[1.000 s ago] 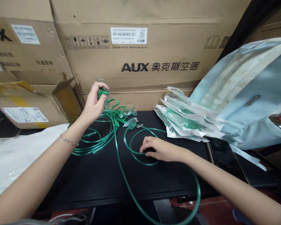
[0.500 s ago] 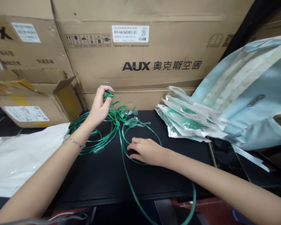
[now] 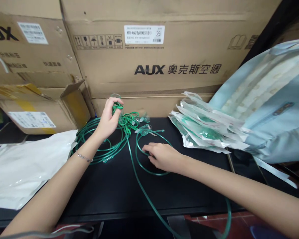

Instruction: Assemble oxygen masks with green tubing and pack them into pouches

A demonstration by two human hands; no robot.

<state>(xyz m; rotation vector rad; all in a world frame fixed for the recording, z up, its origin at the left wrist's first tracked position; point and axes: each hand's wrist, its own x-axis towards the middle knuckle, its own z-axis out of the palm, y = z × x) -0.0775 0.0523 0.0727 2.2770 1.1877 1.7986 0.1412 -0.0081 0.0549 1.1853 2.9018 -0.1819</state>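
Note:
My left hand [image 3: 111,116] is raised at the back of the black table, its fingers closed around green elastic straps [image 3: 118,106]. A clear, rounded plastic part shows just behind those fingers. Below lies a tangle of green straps [image 3: 127,123], beside coiled green tubing [image 3: 83,139]. My right hand [image 3: 161,154] is low over the table with curled fingers, apparently pinching a smaller loop of green tubing [image 3: 137,154]; its palm hides part of the grip. A clear green plastic fitting [image 3: 145,130] lies beyond it. Another length of tubing [image 3: 146,196] hangs over the table's front edge.
Clear packets [image 3: 206,127] with green contents are stacked at right, against a light blue bag [image 3: 271,126]. A white plastic bag [image 3: 27,166] lies at left before an opened carton [image 3: 37,113]. A large cardboard box [image 3: 179,83] stands along the back.
The view has shifted slightly, moving the scene rightward. My right hand has moved a little to the right, and the hanging tubing has swung right. The left hand still holds the straps.

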